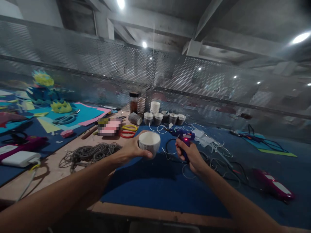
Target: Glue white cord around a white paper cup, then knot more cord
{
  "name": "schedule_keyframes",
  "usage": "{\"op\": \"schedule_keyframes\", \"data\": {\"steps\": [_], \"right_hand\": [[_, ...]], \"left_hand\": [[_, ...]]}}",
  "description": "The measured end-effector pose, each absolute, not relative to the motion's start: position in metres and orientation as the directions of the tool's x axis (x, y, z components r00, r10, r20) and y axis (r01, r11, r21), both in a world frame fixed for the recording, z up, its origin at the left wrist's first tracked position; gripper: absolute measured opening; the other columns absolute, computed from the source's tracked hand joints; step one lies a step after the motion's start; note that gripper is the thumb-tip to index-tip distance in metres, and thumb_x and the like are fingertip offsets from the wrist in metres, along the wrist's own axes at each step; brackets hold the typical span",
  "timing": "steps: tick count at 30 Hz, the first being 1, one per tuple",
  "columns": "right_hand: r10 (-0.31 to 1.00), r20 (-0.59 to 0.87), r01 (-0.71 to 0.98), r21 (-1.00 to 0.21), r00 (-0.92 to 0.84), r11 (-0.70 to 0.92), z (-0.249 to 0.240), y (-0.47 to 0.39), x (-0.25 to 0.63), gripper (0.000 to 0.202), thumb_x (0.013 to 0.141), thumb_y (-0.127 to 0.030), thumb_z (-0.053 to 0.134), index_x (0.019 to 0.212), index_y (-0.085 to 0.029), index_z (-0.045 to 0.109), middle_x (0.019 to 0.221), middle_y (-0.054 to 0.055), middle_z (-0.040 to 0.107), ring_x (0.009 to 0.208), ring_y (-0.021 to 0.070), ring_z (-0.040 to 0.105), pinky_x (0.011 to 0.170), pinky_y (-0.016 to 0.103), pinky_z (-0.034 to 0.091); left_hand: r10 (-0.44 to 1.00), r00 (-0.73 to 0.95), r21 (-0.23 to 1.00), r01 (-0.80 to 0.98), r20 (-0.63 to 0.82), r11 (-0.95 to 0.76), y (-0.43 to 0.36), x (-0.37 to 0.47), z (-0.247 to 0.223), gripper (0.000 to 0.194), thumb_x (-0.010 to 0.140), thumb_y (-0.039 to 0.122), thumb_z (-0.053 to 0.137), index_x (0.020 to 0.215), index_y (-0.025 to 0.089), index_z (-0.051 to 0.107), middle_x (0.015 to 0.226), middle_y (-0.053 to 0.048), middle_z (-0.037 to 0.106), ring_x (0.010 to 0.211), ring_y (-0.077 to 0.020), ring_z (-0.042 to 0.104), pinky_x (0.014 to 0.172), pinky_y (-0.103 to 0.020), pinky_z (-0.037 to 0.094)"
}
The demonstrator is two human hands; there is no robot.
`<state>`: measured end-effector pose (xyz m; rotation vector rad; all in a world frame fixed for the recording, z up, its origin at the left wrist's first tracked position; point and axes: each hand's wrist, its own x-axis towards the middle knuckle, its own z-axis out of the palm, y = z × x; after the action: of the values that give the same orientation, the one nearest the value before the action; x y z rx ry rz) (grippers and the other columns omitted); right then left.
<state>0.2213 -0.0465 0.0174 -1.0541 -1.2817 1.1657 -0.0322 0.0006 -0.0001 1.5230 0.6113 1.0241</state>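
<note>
Blue matting (pixel 150 194) is covering most of the worktop, with a strip of bare wood (pixel 141 208) showing along the near edge. Above it, the left hand (pixel 132 147) is curling partway open around a pale grey-sided cup (pixel 149 144), thumb pressing its near side and the cup's mouth facing up. The right hand (pixel 190 153) is closing around the handle of a dark blue glue gun (pixel 187 136), whose red light is glowing and whose nozzle is pointing towards the cup without touching it. Grey cord (pixel 93 152) is lying in a tangle left of the cup, while a magenta device (pixel 274 184) is resting far to the right. Beyond the hands, red-and-yellow handles (pixel 128 133) are lying near a tipped cup (pixel 135 118). Farther off, five cups (pixel 164 118) are standing in a row before a white stack (pixel 155 106), a dark-lidded jar (pixel 133 103) is standing beside them, and a perforated screen (pixel 170 71) is rising behind everything.
</note>
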Motion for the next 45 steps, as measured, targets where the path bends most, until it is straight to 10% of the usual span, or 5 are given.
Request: {"op": "schedule_keyframes", "data": {"steps": [13,30,45], "right_hand": [[0.996,0.063,-0.056,-0.997,-0.060,0.060,0.012,-0.041,0.222,0.035,0.083,-0.049,0.066,0.079,-0.015,0.060,0.056,-0.005,0.050,0.041,0.0053,0.038,0.043,0.020,0.029],[0.992,0.109,0.406,-0.911,0.066,0.073,0.031,-0.059,0.215,0.044,0.079,-0.054,0.066,0.054,-0.019,0.058,0.048,0.000,0.056,0.039,0.0115,0.050,0.046,0.026,0.044],[0.888,0.453,0.712,-0.599,-0.075,0.366,0.004,-0.057,0.221,0.029,0.087,-0.049,0.060,0.082,-0.020,0.060,0.058,-0.003,0.055,0.048,0.0114,0.048,0.047,0.023,0.037]], "left_hand": [[0.898,0.409,0.986,-0.084,0.165,-0.144,-0.005,-0.037,0.004,0.055,0.068,0.034,0.080,0.119,0.022,0.062,0.116,-0.009,0.065,0.112,-0.0298,0.056,0.092,-0.038,0.045],[0.906,0.259,0.920,0.116,0.335,-0.373,-0.013,-0.030,0.015,0.077,0.055,0.032,0.088,0.122,0.023,0.052,0.116,-0.006,0.060,0.108,-0.0255,0.056,0.095,-0.033,0.043],[0.876,0.250,0.764,0.430,0.412,-0.481,-0.017,-0.028,0.015,0.063,0.071,0.041,0.075,0.124,0.023,0.047,0.117,-0.007,0.063,0.107,-0.0258,0.061,0.095,-0.039,0.046]]}}
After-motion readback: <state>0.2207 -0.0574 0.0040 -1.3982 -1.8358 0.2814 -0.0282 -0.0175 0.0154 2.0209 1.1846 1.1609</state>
